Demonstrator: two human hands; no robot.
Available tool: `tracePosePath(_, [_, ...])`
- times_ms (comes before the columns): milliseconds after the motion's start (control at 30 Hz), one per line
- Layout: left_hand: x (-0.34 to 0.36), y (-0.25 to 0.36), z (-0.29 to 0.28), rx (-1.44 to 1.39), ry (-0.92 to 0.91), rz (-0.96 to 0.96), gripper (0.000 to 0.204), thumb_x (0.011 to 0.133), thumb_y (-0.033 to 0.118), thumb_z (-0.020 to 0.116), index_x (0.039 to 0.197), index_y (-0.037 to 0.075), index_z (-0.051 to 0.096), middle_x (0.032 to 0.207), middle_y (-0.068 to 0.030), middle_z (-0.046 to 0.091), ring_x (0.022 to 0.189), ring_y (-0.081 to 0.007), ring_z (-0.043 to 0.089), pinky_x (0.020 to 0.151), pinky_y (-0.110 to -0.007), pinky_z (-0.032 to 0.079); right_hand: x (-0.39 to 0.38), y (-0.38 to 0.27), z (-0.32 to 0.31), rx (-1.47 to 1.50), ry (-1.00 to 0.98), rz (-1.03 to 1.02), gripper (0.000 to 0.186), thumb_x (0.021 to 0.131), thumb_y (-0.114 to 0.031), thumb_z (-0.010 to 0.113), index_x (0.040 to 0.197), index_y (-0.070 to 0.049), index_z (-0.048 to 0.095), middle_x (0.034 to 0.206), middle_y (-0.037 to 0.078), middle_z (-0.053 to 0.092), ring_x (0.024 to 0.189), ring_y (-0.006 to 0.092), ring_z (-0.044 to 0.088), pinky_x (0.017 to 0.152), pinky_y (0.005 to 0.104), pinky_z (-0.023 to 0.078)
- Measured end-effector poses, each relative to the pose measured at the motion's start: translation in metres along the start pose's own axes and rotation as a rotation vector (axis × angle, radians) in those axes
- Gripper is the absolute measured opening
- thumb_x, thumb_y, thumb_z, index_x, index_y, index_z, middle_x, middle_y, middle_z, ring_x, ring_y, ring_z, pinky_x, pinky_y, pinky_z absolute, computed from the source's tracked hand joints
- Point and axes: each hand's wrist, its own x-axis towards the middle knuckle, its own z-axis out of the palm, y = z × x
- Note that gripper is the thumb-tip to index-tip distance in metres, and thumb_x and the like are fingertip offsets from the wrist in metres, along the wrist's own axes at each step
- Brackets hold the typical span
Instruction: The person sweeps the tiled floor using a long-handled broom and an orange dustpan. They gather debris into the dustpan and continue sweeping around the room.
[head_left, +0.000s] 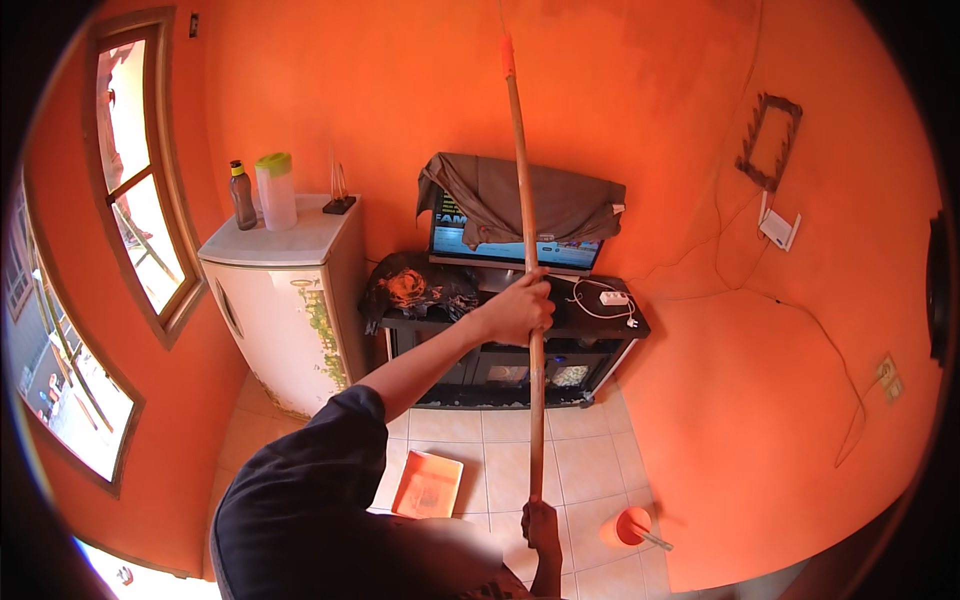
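A long wooden pole [526, 180] stands nearly upright in front of me, its upper part tilting slightly left. Its orange-tipped top has a thin rod going out at the upper edge, so what it carries is hidden. Stretched forward, my left hand [515, 310] is wrapped round the pole's middle. Lower down, close to my body, my right hand [540, 522] is closed round the pole's bottom end. On the tiles left of the pole lies a paint tray [428, 485] smeared with orange. To the right stands an orange bucket [622, 530] with a stick-like handle leaning out.
A television [480, 240] draped with a brown cloth [560, 195] stands on a black cabinet [480, 370]. Beside it is a small fridge [285, 320] bearing a bottle [242, 195] and a pitcher [277, 192]. A white router [780, 230] and cables hang on the orange right wall.
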Motion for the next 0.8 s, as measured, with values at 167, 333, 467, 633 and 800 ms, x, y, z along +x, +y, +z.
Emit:
tracePosePath(167, [-0.044,0.048,0.022,-0.033,0.006,0.073,0.010,0.060,0.023,0.065,0.057,0.017,0.056,0.066,0.0016,0.052,0.082,-0.0192,0.051,0.100,-0.046,0.032,-0.009,0.131,-0.028,-0.625,-0.009,-0.297,0.050,0.095,-0.043,0.040,0.061,-0.007,0.047,0.047,0.000,0.042,0.039,0.0129,0.045,0.035,0.0305,0.034])
tracePosePath(333, [-0.095,0.116,0.057,-0.213,-0.161,0.007,0.010,0.064,0.020,0.064,0.062,0.013,0.057,0.069,0.0017,0.053,0.087,-0.0197,0.050,0.103,-0.046,0.029,-0.073,0.135,-0.014,-0.597,0.040,-0.008,0.053,0.096,-0.042,0.038,0.059,-0.005,0.045,0.047,0.004,0.043,0.041,0.0183,0.048,0.038,0.0352,0.036])
tracePosePath(467, [-0.104,0.115,0.063,-0.224,-0.157,-0.026,0.009,0.063,0.020,0.064,0.062,0.013,0.058,0.069,0.0017,0.053,0.087,-0.0198,0.050,0.104,-0.046,0.029,-0.082,0.123,-0.003,-0.554,0.031,0.058,0.049,0.096,-0.036,0.039,0.059,-0.004,0.045,0.047,0.006,0.045,0.042,0.0212,0.050,0.039,0.0370,0.038])
tracePosePath(633, [-0.073,0.058,0.041,-0.083,-0.016,0.040,0.010,0.061,0.020,0.063,0.059,0.013,0.057,0.067,0.0008,0.052,0.085,-0.0204,0.051,0.105,-0.047,0.030,-0.048,0.082,0.012,-0.481,0.031,-0.022,0.044,0.096,-0.028,0.041,0.060,-0.004,0.045,0.048,0.008,0.047,0.043,0.0248,0.052,0.041,0.0394,0.040])
tracePosePath(800, [-0.024,-0.016,-0.001,0.069,0.055,0.024,0.010,0.059,0.023,0.066,0.057,0.014,0.061,0.067,0.0012,0.053,0.085,-0.0207,0.052,0.109,-0.047,0.026,0.042,0.036,0.023,-0.194,0.092,0.283,0.036,0.095,-0.028,0.045,0.063,-0.014,0.047,0.048,-0.005,0.041,0.036,0.0101,0.040,0.033,0.0273,0.033])
